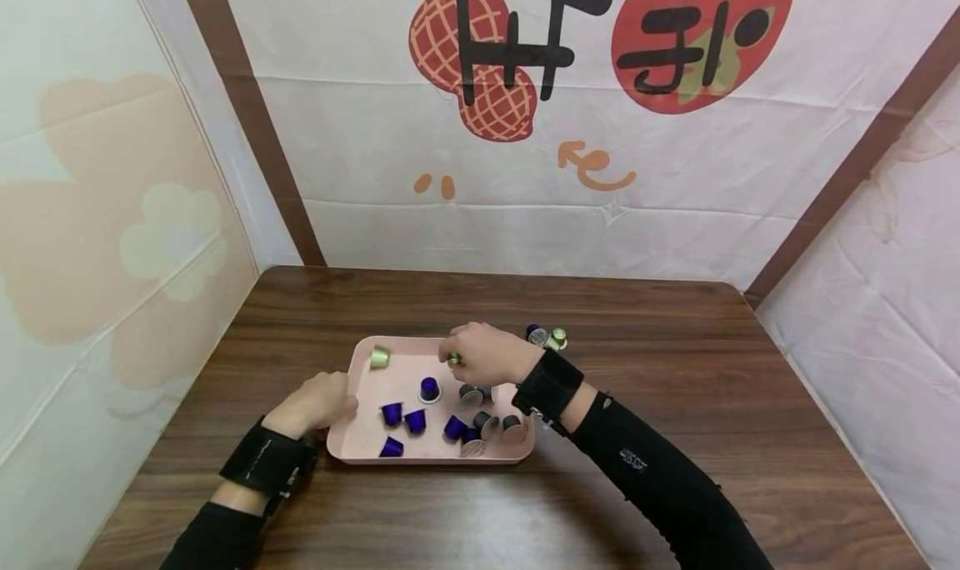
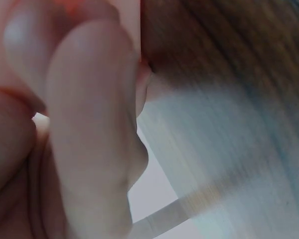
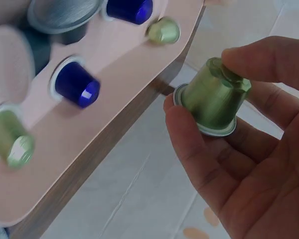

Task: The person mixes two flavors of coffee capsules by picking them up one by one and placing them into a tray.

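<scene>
A green coffee capsule [image 3: 213, 94] is pinched between the thumb and fingers of my right hand [image 1: 491, 355], above the back part of a pink tray [image 1: 390, 460]. The left hand [image 1: 318, 402] grips the tray's left rim, its thumb on the inner side; the left wrist view shows those fingers [image 2: 92, 114] close up and blurred. Inside the tray lie several blue capsules [image 1: 416, 422], some tipped over, and several dark capsules [image 1: 513, 429] on the right. Another green capsule [image 1: 380, 357] lies in the back left corner. My right hand hides part of the tray's back edge.
Behind the tray's right back corner, a small group of capsules stands on the wooden table [image 1: 660, 370], among them a green capsule [image 1: 557, 339] and a dark blue capsule [image 1: 533, 331]. Printed cloth walls [image 1: 360, 237] enclose the table at the back and both sides.
</scene>
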`<state>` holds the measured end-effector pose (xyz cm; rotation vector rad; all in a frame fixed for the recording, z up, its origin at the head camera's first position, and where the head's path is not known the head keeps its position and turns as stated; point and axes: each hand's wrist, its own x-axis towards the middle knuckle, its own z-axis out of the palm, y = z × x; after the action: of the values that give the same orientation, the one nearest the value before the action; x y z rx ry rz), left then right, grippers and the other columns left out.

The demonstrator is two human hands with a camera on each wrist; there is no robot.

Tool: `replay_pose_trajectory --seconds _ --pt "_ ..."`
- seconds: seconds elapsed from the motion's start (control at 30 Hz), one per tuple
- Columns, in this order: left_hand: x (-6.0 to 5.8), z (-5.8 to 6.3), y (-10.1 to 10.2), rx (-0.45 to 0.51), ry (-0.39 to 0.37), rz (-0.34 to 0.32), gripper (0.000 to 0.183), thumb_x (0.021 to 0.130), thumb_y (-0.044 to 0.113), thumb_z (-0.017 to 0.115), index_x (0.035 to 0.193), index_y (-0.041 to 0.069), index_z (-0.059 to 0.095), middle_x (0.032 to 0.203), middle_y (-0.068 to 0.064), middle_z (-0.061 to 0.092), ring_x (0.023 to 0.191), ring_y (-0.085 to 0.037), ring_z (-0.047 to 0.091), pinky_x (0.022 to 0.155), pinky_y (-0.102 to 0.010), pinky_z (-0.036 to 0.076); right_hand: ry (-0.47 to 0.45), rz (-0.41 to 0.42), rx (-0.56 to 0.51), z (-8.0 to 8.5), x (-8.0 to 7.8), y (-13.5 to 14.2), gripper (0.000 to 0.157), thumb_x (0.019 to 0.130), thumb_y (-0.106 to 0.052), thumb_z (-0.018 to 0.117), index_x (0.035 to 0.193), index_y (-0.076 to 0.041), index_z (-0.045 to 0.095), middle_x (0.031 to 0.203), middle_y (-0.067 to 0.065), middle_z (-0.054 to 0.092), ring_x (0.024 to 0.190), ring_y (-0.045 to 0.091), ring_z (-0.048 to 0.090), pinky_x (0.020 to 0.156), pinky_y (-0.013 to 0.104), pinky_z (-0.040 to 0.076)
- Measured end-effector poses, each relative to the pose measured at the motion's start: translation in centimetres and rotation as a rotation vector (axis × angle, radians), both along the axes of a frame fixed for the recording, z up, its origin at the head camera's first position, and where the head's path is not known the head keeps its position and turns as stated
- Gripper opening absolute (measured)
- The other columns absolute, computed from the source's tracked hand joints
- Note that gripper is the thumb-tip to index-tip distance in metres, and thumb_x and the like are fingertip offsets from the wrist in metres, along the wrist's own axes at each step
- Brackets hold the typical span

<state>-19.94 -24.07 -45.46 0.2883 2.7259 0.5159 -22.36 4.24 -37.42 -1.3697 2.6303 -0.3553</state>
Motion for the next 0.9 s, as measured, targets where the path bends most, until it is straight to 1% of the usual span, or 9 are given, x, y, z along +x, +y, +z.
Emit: replay_pose_trajectory --seconds 0.13,0.23,0.43,0.53,0.67,0.8,0.9 --pt "0.0 0.1 0.1 -0.011 0.009 -0.001 0.011 0.082 0.009 0.052 0.075 0.001 0.056 0.063 -0.008 0.053 0.048 -0.018 0.052 0.043 -0.028 0.04 -0.016 0.026 0.051 -0.1 -0.1 -1.7 0.023 0.092 -0.009 0.055 0.113 -0.009 0.064 0.109 0.006 0.063 0.086 0.012 0.057 0.071 0.02 0.043" --pt "0.0 0.2 0.1 -0.016 0.004 0.0 0.012 0.083 0.009 0.052 0.075 0.002 0.056 0.063 -0.008 0.053 0.048 -0.017 0.052 0.043 -0.028 0.04 -0.038 0.03 0.087 -0.4 -0.2 -2.8 0.026 0.091 -0.011 0.058 0.116 -0.009 0.063 0.113 0.005 0.063 0.093 0.01 0.059 0.075 0.019 0.045" --pt "-0.1 0.4 0.0 -0.008 0.005 -0.007 0.012 0.083 0.009 0.052 0.076 0.001 0.056 0.063 -0.008 0.053 0.048 -0.017 0.052 0.042 -0.028 0.041 -0.075 0.005 0.089 -1.4 -0.4 -4.3 0.028 0.09 -0.012 0.059 0.118 -0.008 0.063 0.113 0.001 0.063 0.087 0.005 0.057 0.074 0.017 0.044" --pt "-0.1 0.4 0.2 0.0 0.001 -0.002 0.011 0.082 0.009 0.052 0.075 0.002 0.055 0.062 -0.008 0.053 0.046 -0.017 0.052 0.041 -0.028 0.041 -0.069 0.005 0.088 -2.0 -0.6 -4.9 0.028 0.09 -0.014 0.06 0.118 -0.009 0.063 0.112 0.001 0.063 0.09 0.006 0.057 0.078 0.017 0.045" --pt "0.0 0.3 0.3 0.008 -0.012 0.014 0.011 0.082 0.009 0.052 0.075 0.002 0.055 0.06 -0.008 0.053 0.044 -0.016 0.052 0.04 -0.028 0.042 -0.037 0.019 0.097 -2.6 -0.7 -5.6 0.028 0.089 -0.017 0.063 0.116 -0.009 0.064 0.111 0.001 0.064 0.097 0.008 0.058 0.082 0.018 0.044" --pt "0.2 0.3 0.4 -0.005 -0.031 0.032 0.011 0.084 0.009 0.052 0.078 0.0 0.055 0.06 -0.008 0.053 0.043 -0.017 0.052 0.039 -0.028 0.043 -0.013 0.044 0.102 -3.1 -0.7 -6.1 0.03 0.089 -0.019 0.064 0.116 -0.009 0.064 0.11 0.002 0.064 0.097 0.009 0.059 0.083 0.018 0.044" --pt "0.2 0.4 0.3 -0.01 -0.029 0.031 0.012 0.084 0.009 0.052 0.08 -0.001 0.055 0.061 -0.009 0.053 0.044 -0.017 0.053 0.039 -0.029 0.043 0.004 0.047 0.11 -3.3 -0.8 -6.3 0.03 0.089 -0.021 0.064 0.117 -0.01 0.064 0.111 0.002 0.064 0.099 0.01 0.058 0.084 0.02 0.044"
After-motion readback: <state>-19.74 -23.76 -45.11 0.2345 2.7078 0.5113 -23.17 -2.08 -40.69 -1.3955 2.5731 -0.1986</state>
